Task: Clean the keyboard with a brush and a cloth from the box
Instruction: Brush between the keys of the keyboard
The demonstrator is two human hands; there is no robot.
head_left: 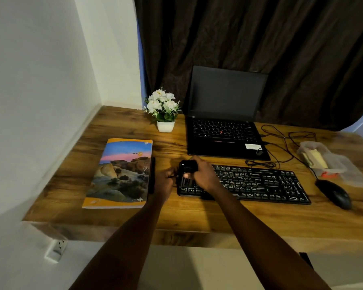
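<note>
Both forearms reach in from the near edge, over the wooden desk (pixel 197 216). Down at the near left, below the desk top, a white socket (pixel 57 249) sits on the wall. On the desk's left side lies a book (pixel 122 172) with a rocky landscape on its cover, and a slim dark thing runs along its right edge.

Now the hands, both at the left end of the keyboard (pixel 260 183). The right hand (pixel 205 174) has its fingers curled round a black brush (pixel 188 165), a thumb tip showing on the near side, and the brush is held right over the leftmost keys. The left hand (pixel 165 183) is just beside that end of the keyboard with its fingers bent inward; too dark to tell whether they grip anything.

The keyboard lies flat across the middle, white legends on black keys. To its right, a black mouse (pixel 335 194), its cable (pixel 281 139) looping away to the far side. Just beyond the mouse stands a clear box (pixel 348 170) with a yellow cloth (pixel 318 159) inside it.

Farther back, an open laptop (pixel 224 130), screen dark. To its left, a white flower pot (pixel 165 125) with white blooms. Behind it all hangs a dark brown curtain (pixel 260 38)
</note>
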